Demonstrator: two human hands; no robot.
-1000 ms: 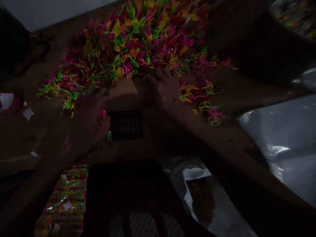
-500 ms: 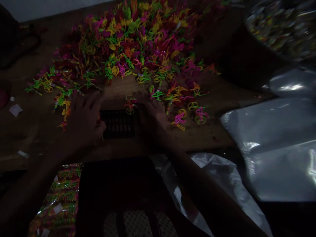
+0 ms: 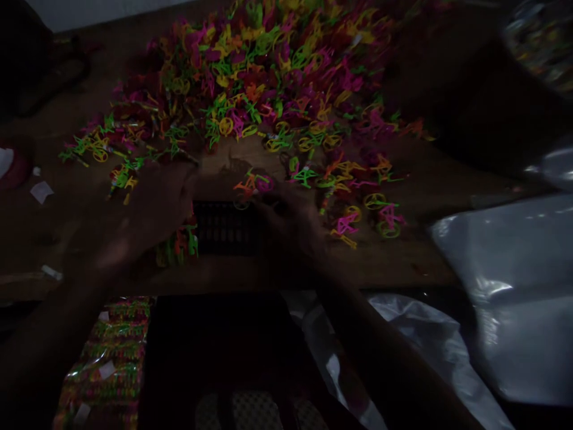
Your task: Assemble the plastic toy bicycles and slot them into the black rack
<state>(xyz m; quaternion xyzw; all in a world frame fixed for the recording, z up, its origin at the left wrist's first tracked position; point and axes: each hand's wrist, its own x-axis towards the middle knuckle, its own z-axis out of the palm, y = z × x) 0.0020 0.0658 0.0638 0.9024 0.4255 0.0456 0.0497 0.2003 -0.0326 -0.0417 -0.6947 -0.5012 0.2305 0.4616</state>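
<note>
A big heap of small neon plastic bicycle toys [image 3: 268, 77] in pink, yellow, green and orange covers the far half of a wooden table [image 3: 421, 257]. My left hand [image 3: 143, 215] holds a bunch of these toys [image 3: 176, 248] beside a small black grid tray [image 3: 226, 227] at the table's front. My right hand [image 3: 290, 218] is at the tray's right edge, its fingertips pinching an orange and pink toy [image 3: 253, 184] just above the tray. The scene is very dark.
Loose toys [image 3: 358, 203] lie scattered right of my right hand. Clear plastic bags [image 3: 505, 286] sit at the right. A packed strip of toys [image 3: 111, 358] lies below the table's edge at the left. A dark bin [image 3: 470, 95] stands at the back right.
My right hand pulled back from the heap to the tray, dragging toys nearer, and now pinches one. The bunch in my left hand now shows below its fingers.
</note>
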